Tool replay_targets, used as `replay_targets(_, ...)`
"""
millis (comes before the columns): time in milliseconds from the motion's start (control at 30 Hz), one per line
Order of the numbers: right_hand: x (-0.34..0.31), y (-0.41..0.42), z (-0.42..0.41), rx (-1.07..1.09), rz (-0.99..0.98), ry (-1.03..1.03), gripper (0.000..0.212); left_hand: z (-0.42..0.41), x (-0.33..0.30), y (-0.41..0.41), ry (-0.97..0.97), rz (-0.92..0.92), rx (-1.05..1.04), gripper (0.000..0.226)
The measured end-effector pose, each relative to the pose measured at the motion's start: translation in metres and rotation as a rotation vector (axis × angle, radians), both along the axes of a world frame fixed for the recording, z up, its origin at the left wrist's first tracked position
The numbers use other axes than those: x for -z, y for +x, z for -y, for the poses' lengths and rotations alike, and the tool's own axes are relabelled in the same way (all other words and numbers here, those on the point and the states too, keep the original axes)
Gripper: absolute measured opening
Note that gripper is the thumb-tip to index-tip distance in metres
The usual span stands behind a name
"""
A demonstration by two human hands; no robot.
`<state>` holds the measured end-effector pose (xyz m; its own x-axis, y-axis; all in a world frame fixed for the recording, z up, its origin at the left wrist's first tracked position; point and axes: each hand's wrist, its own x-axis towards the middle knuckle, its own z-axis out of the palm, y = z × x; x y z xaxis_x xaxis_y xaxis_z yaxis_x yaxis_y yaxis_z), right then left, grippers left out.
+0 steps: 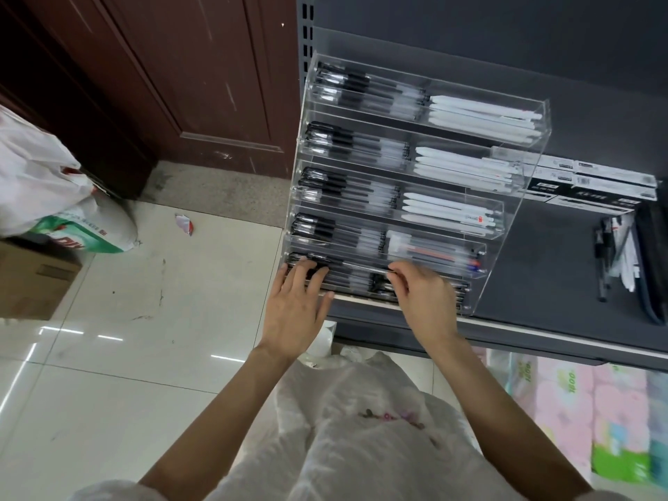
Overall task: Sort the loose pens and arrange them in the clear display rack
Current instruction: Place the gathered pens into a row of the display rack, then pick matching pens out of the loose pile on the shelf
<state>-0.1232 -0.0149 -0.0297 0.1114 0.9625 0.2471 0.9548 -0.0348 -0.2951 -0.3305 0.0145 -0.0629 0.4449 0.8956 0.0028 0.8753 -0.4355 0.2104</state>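
Observation:
A clear stepped display rack [513, 207] stands on the dark shelf, its tiers filled with black pens on the left and white pens [484, 115] on the right. My left hand [298, 305] lies flat with spread fingers on the black pens in the lowest tier's left compartment. My right hand [424, 294] reaches into the same tier, thumb and forefinger pinched on a thin black pen [365, 267] that lies across the tier. A few loose pens [607, 258] lie on the shelf to the right of the rack.
Black-and-white pen boxes [592, 186] are stacked behind the rack at right. A dark flat case [650, 262] lies at the shelf's far right. White bags [47, 182] and a cardboard box [32, 280] sit on the tiled floor at left. Tissue packs [578, 410] fill the shelf below.

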Motion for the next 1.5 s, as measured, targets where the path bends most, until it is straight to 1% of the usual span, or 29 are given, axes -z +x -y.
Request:
replay_targets(67, 0.002, -0.008, -0.007, -0.039, 0.052, -0.024, 0.012, 0.001, -0.001, -0.001, -0.003, -0.008, -0.006, 0.046)
replay_targets(133, 0.004, -0.017, -0.014, -0.091, 0.176, -0.048, 0.018, 0.002, -0.001, -0.002, -0.005, -0.010, -0.007, 0.047)
replay_targets(200, 0.004, -0.022, -0.020, -0.091, 0.272, -0.067, 0.024, 0.003, -0.002, -0.001, -0.009, 0.000, -0.005, 0.047)
replay_targets(267, 0.007, -0.023, -0.022, -0.078, 0.307, -0.070, 0.025, 0.003, -0.002, -0.001, -0.010, 0.010, -0.003, 0.048)
replay_targets(367, 0.013, -0.022, -0.017, -0.073, 0.307, -0.035, 0.026, 0.003, -0.002, -0.002, -0.008, 0.020, 0.010, 0.048)
replay_targets(500, 0.017, -0.027, -0.012, -0.186, 0.259, 0.003, 0.021, 0.002, 0.000, -0.004, -0.008, 0.021, 0.033, 0.048)
replay_targets(667, 0.017, -0.039, -0.014, -0.166, 0.245, -0.065, 0.025, 0.002, -0.002, -0.006, -0.031, 0.046, 0.037, 0.048)
replay_targets(767, 0.010, -0.037, -0.010, -0.136, 0.129, -0.043, 0.026, 0.002, -0.009, -0.003, -0.022, 0.165, 0.047, 0.046)
replay_targets(867, -0.005, -0.027, 0.004, -0.135, 0.023, -0.037, 0.028, -0.002, -0.024, 0.011, 0.036, 0.338, 0.093, 0.036)
replay_targets(967, -0.017, -0.001, 0.029, -0.074, 0.012, -0.057, 0.026, -0.008, -0.046, 0.041, 0.018, 0.511, 0.231, 0.027)
replay_targets(1067, -0.023, 0.032, 0.064, 0.066, -0.013, -0.082, 0.025, -0.011, -0.068, 0.079, -0.082, 0.623, 0.368, 0.023)
replay_targets(1100, -0.023, 0.046, 0.077, 0.130, -0.022, -0.086, 0.024, -0.012, -0.076, 0.095, -0.152, 0.627, 0.410, 0.022)
replay_targets(1167, -0.021, 0.074, 0.101, 0.255, -0.042, -0.101, 0.022, -0.014, -0.086, 0.125, -0.296, 0.558, 0.493, 0.021)
replay_targets(1233, -0.018, 0.105, 0.125, 0.399, -0.087, -0.079, 0.022, -0.014, -0.089, 0.164, -0.348, 0.464, 0.597, 0.023)
replay_targets(1300, -0.015, 0.136, 0.143, 0.531, -0.132, -0.042, 0.026, -0.014, -0.088, 0.206, -0.343, 0.448, 0.677, 0.026)
replay_targets(1367, -0.011, 0.167, 0.152, 0.623, -0.140, -0.046, 0.033, -0.012, -0.082, 0.251, -0.275, 0.420, 0.740, 0.032)
replay_targets(1433, -0.004, 0.202, 0.152, 0.652, -0.140, -0.058, 0.035, -0.013, -0.070, 0.299, -0.197, 0.330, 0.797, 0.040)
replay_targets(1500, 0.003, 0.237, 0.146, 0.648, -0.171, -0.082, 0.038, -0.018, -0.057, 0.347, -0.159, 0.197, 0.843, 0.049)
